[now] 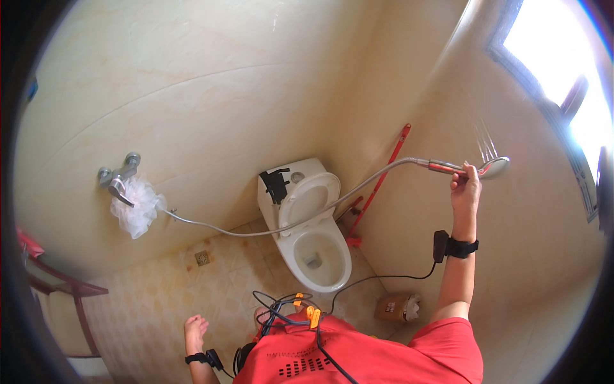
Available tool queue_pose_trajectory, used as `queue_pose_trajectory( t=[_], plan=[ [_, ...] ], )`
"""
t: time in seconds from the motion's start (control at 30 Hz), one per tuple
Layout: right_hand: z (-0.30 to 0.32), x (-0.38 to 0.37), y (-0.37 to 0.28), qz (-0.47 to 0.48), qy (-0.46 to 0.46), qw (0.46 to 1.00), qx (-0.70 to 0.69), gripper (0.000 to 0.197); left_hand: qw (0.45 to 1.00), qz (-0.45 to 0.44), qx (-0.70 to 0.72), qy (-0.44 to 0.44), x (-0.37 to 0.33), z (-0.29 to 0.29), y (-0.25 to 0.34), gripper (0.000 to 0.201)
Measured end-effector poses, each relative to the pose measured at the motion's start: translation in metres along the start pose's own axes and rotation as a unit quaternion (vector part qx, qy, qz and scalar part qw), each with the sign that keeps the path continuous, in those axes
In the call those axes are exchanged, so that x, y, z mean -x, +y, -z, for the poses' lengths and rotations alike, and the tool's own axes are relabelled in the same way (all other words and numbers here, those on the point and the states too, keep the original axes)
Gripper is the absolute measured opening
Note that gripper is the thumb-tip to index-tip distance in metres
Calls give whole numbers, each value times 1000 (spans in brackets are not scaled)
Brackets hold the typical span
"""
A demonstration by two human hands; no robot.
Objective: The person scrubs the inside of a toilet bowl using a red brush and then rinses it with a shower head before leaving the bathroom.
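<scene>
My right hand (467, 184), raised at the right, has its fingers wrapped round the handle of a chrome shower head (494, 168). Thin jets of water rise from the head toward the right-hand wall. A flexible metal shower hose (374, 177) runs from the handle in a long curve, passing over the toilet in my view, to the wall mixer tap (119, 174). A white mesh bath puff (137, 208) hangs at the tap. Low on the left, my left hand (196, 329) is held out by my side with loosely bent fingers, holding nothing.
A white toilet (318, 259) with its lid raised stands against the far wall. Beside it leans a red long-handled tool (388, 168). A bin (394, 307) sits by the right wall, and a floor drain (202, 258) lies left of the toilet. Black cables (281, 313) cross my front.
</scene>
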State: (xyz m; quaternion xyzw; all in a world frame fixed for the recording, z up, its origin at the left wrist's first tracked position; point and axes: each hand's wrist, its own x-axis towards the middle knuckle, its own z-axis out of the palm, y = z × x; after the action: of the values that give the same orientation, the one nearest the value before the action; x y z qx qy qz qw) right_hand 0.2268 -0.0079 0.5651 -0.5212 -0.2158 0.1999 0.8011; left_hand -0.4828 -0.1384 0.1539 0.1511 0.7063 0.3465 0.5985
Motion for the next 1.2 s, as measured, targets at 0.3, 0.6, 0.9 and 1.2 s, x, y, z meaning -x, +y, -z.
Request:
queue_pose_trajectory(
  t=[0.3,0.6,0.9,1.2],
  plan=[
    [-31,29,39,-61,-86,992,72,18,1000,-8,23,17,10,4,2,31],
    [-38,42,74,-113,-116,982,99,20,1000,-8,20,19,14,12,-11,32],
    [-29,49,91,-149,-81,978,123,14,1000,2,21,21,19,13,-13,31],
    [-52,49,57,-60,-117,990,47,18,1000,-12,20,17,10,8,-11,30]
  ],
)
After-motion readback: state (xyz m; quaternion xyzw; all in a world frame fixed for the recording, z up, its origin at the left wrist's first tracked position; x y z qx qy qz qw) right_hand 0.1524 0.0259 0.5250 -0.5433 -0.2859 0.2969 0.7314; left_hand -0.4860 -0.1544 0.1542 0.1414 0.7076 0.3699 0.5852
